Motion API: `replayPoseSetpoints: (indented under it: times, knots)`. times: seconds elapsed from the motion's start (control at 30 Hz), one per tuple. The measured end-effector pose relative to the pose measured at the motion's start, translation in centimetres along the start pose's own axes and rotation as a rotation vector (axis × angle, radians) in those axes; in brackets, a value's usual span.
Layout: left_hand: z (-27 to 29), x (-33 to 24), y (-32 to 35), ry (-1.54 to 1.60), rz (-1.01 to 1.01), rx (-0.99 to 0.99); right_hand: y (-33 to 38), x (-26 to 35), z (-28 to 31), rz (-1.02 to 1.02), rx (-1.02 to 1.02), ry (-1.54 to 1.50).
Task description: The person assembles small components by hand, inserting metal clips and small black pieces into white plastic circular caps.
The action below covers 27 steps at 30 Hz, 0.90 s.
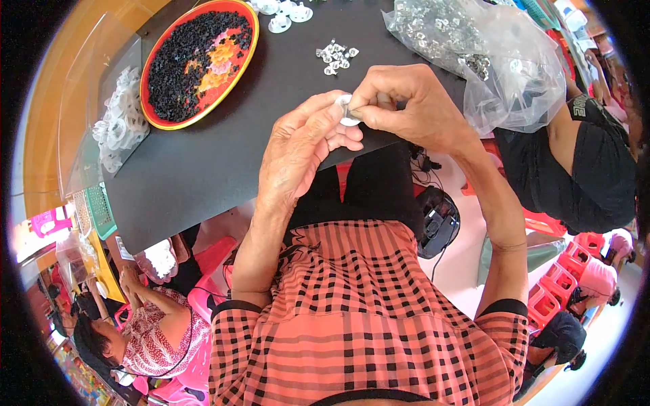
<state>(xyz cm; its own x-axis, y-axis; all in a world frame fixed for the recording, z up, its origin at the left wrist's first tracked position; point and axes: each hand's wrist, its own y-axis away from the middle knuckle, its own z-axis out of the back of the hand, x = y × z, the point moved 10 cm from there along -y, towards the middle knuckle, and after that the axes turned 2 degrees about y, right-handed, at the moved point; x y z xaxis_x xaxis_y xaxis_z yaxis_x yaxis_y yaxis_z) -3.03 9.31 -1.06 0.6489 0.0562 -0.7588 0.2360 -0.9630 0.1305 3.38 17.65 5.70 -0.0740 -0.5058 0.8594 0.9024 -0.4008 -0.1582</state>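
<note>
A small white disc (346, 118), rounded and seemingly plastic, is held above the near edge of the dark, smooth desk (210, 176); much of it is covered, so its full shape cannot be made out. It is grasped between thumb and fingers of the left hand (298, 145), while the fingers of the right hand (416, 108) are closed in a pinch on its right side; whether a smaller part is also held there cannot be told.

Beyond the hands, roughly ten clear, faceted pieces (336, 58) are loosely heaped, overlapping too much for a sure count. About five white round parts (281, 20) are seen at the top edge, some cut off. One red round plate (220, 57), yellow-rimmed and flower-patterned, is largely covered by black granular bits (179, 64), too many to count. One filmy plastic bag (525, 81) is filled with glittering clear pieces, blurred by its folds. At the left, white rings (122, 122) are tangled together, uncountable.
</note>
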Motion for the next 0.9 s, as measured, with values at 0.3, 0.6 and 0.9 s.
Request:
replayPoseSetpoints:
  times: [0.3, 0.6, 0.9]
  knots:
    - [0.1, 0.0, -0.2, 0.056, 0.001, 0.008, 0.1, 1.3, 0.5, 0.11, -0.075, 0.032]
    - [-0.1, -0.1, -0.1, 0.091, 0.013, 0.021, 0.6, 3.6, 0.0, 0.383, -0.08, 0.212]
    - [-0.4, 0.0, 0.2, -0.036, 0.018, -0.003, 0.2, 3.4, -0.2, 0.315, -0.015, 0.174]
